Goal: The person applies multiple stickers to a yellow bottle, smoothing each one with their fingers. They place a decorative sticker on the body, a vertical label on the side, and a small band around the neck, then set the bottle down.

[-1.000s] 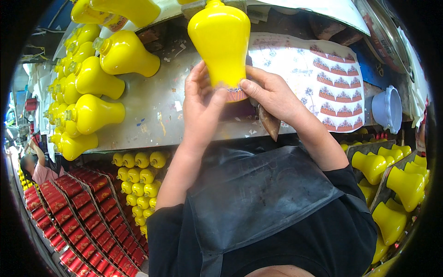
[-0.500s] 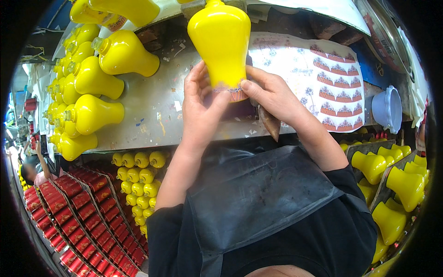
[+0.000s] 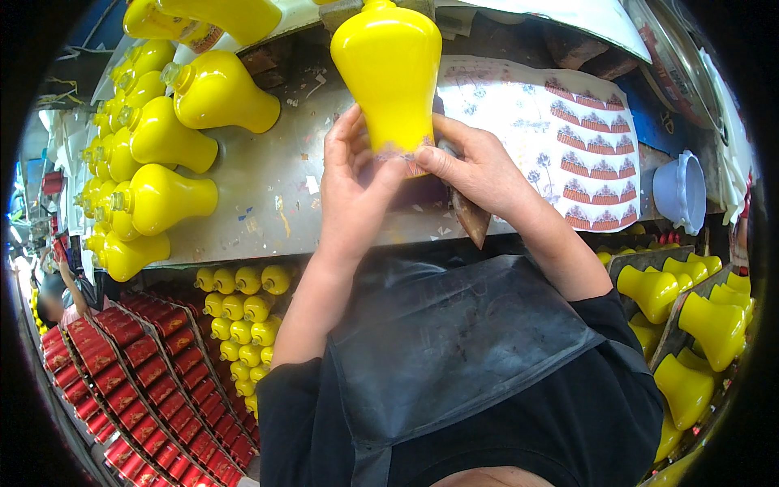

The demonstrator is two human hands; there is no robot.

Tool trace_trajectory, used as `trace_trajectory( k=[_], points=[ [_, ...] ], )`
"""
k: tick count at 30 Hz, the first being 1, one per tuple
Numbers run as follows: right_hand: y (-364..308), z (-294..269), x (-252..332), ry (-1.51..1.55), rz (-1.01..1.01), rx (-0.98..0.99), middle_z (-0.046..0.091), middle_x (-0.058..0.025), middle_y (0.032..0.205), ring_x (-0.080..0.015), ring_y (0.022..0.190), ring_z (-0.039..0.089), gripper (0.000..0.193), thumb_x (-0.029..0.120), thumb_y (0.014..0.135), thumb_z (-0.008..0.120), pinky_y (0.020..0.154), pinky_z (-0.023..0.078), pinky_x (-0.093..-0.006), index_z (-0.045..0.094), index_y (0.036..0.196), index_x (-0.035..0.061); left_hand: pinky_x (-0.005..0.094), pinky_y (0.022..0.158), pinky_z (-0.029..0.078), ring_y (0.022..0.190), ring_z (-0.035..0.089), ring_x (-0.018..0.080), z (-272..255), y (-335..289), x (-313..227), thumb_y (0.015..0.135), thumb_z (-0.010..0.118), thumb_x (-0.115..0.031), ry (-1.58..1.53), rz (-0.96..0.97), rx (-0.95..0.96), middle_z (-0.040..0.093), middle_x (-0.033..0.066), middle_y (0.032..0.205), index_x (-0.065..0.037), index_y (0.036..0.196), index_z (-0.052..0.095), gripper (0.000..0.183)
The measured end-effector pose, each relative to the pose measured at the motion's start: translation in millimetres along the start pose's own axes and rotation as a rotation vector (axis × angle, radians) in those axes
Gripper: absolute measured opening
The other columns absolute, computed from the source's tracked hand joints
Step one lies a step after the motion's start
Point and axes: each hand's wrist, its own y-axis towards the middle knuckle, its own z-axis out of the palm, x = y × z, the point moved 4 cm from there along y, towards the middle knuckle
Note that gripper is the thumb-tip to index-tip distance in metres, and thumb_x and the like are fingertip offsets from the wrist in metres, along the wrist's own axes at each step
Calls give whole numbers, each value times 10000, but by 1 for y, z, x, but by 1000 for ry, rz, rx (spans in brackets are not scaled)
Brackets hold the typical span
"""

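Note:
A glossy yellow glass bottle (image 3: 386, 77) stands between my hands, its wide shoulder away from me and its narrow waist towards me. Round its lower end runs a patterned purple and red-brown decal band (image 3: 398, 152). My left hand (image 3: 354, 166) wraps the bottle's left side, thumb on the band. From the right, my right hand (image 3: 479, 166) holds it, with the thumb pressing the band's right part. A pointed brown-stained flat tool (image 3: 470, 217) sticks out below my right hand; whether the fingers grip it is hidden.
A decal sheet (image 3: 596, 146) with rows of curved bands lies right on the metal table (image 3: 260, 191). Beyond it stands a lilac bucket (image 3: 680, 193). Yellow bottles (image 3: 174, 200) lie stacked at left, others (image 3: 682, 390) in racks at lower right. Red cylinders (image 3: 146, 365) fill racks lower left, near another person.
My right thumb has slid slightly left along the decal band. The pointed tool under the right hand has shifted a little. The bottle stays almost in place.

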Motion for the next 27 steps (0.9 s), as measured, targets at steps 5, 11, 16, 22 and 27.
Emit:
trace_trajectory(
  k=[5,11,16,22,27],
  points=[
    [-1,-2,0,-9,11,1,729,-260,1146,-390,1074,717,622,450,947,647,946,541,-448,600,1407,34,422,1158,407,1352,515,264,0,0,-1,899,752,-113,10,-6,-6,477,168,1483,-16,1536,346,762],
    [-2,2,-5,15,-9,-7,728,-246,1149,-371,1057,721,577,412,977,623,945,543,-430,596,1406,27,430,1146,418,1357,513,276,3,0,-2,840,805,-139,91,14,-7,469,178,1493,-18,1541,322,860],
    [1,-18,-2,188,99,112,695,-151,1237,-222,1133,671,483,349,1076,516,980,527,-331,599,1420,19,433,1128,438,1344,523,281,5,1,-1,791,804,-127,162,7,-43,463,190,1493,-22,1548,300,915],
    [-8,-45,18,384,-107,-103,655,-29,1087,-135,1021,678,224,96,974,653,863,558,-257,670,1196,62,424,1120,445,1318,540,278,9,-2,0,788,770,-110,163,77,-31,465,185,1478,-25,1562,271,925],
    [-18,-30,49,-358,-638,-296,719,-123,973,-285,814,706,297,54,845,763,726,575,-352,674,1129,48,418,1118,449,1304,547,270,5,-1,2,786,743,-84,221,138,-4,473,178,1472,-20,1567,268,916]
  ],
)
